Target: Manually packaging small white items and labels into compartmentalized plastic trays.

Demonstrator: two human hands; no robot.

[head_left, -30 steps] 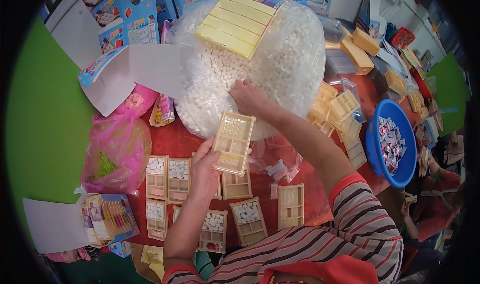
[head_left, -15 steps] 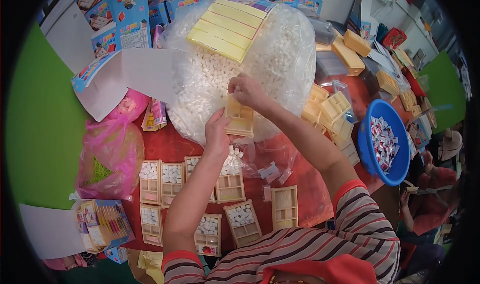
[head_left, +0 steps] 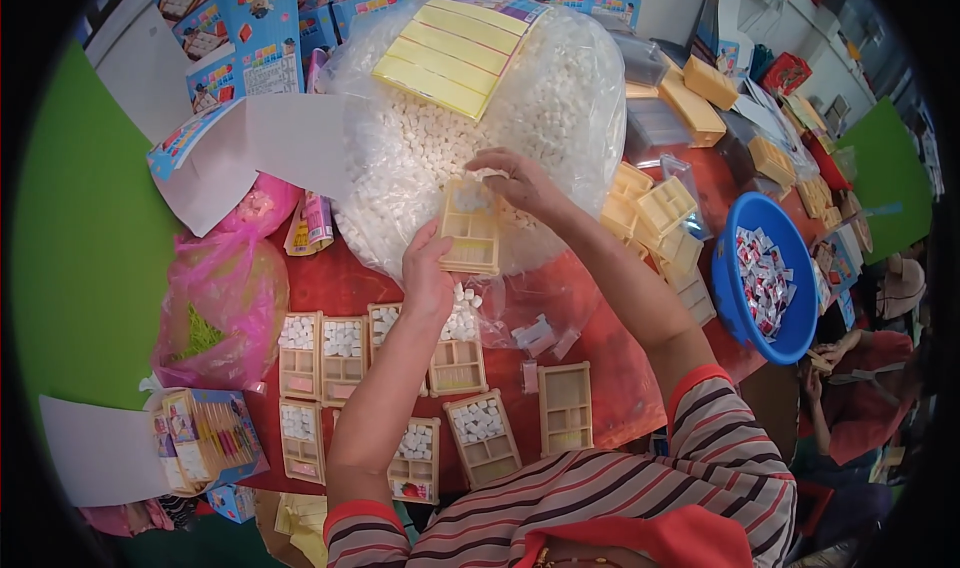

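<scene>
A pale yellow tray (head_left: 470,233) is being gripped at its left edge by the left hand (head_left: 428,266), over the near side of a big clear bag (head_left: 600,98) of white pieces (head_left: 440,128). The right hand (head_left: 518,181) is being held at the tray's far end; whether pieces are being pinched there cannot be told.

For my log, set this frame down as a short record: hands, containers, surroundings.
Left hand: grips a cream compartment tray by its side
Right hand: at the tray's far end; grip unclear
Tray contents: white pieces in the far compartment
Beyond the tray: clear bag of white pieces
To the right: blue basin of small packets
</scene>
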